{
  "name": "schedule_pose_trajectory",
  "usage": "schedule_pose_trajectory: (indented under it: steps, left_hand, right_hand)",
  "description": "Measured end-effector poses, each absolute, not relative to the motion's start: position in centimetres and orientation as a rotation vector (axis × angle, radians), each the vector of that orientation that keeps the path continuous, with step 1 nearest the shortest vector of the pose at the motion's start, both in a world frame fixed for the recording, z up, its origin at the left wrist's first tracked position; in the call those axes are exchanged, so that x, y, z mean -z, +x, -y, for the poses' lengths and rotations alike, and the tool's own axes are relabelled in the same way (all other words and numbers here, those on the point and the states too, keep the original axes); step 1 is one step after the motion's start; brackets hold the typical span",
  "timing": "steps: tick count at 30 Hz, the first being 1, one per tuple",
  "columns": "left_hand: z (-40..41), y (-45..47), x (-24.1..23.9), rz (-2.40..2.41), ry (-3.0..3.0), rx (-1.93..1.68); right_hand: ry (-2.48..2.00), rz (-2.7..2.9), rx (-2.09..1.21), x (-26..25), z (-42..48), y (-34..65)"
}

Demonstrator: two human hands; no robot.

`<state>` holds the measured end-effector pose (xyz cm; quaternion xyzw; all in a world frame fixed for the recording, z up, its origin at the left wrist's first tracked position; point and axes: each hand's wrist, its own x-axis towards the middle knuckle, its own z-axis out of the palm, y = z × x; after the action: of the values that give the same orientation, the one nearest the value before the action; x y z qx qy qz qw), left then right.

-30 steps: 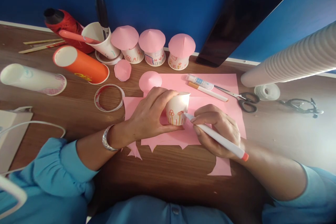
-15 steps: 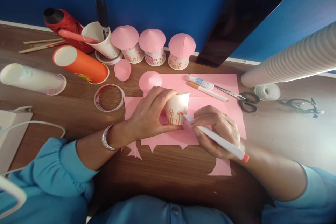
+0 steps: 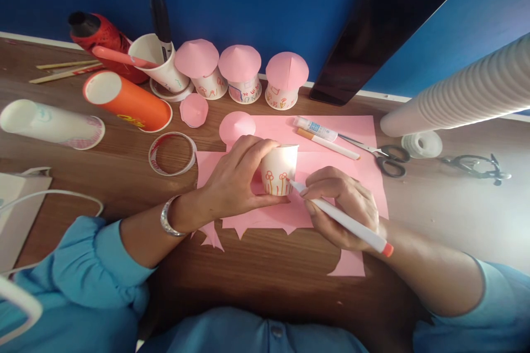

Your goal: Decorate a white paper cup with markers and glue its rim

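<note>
Between the thumb and fingers of my left hand (image 3: 236, 179) is a small white paper cup (image 3: 280, 162), upright, with red flowers on brownish stems drawn around its side. My right hand (image 3: 343, 207) is closed around a white felt-tip marker (image 3: 348, 223) with a red end. Its tip meets the cup beside the right-hand flower. Under both hands lie sheets of pink paper (image 3: 356, 187) with jagged cut edges. Just behind my left hand sits a pink paper cone (image 3: 237, 127).
Three decorated cups with pink cone roofs (image 3: 240, 64) stand along the blue wall. On the paper's right are a glue stick (image 3: 315, 129), an orange-capped marker (image 3: 329, 144) and scissors (image 3: 391, 161). A tape roll (image 3: 171, 153) lies left, a stack of cups (image 3: 464, 85) right.
The cup has turned or shifted very slightly to the left in my left hand. The marker tip stays at the flower, and all else looks the same.
</note>
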<state>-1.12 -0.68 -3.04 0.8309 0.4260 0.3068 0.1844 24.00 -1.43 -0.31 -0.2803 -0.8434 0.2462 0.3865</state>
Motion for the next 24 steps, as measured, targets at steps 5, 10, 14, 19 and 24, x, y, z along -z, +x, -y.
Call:
schedule_pose_trajectory:
  steps: [5,10,14,19,24]
  left_hand:
    - [0.65,-1.09,3.07,-1.173,2.342,-0.904]
    - [0.64,-1.04,2.91,-1.150,2.364,-0.920]
    - [0.64,-0.96,2.92,-1.158,2.355,-0.923]
    - [0.68,-0.90,3.01,-1.170,2.345,-0.932]
    - [0.69,-0.98,3.08,-1.172,2.360,-0.920]
  right_hand:
    - [-0.698,2.147,-0.621,0.29,1.41,23.83]
    - [-0.670,2.156,-0.606,0.39,1.36,23.78]
    - [-0.663,2.159,-0.614,0.42,1.32,23.83]
    - [-0.649,2.152,-0.626,0.42,1.36,23.80]
    - [-0.643,2.153,-0.621,0.51,1.30,23.73]
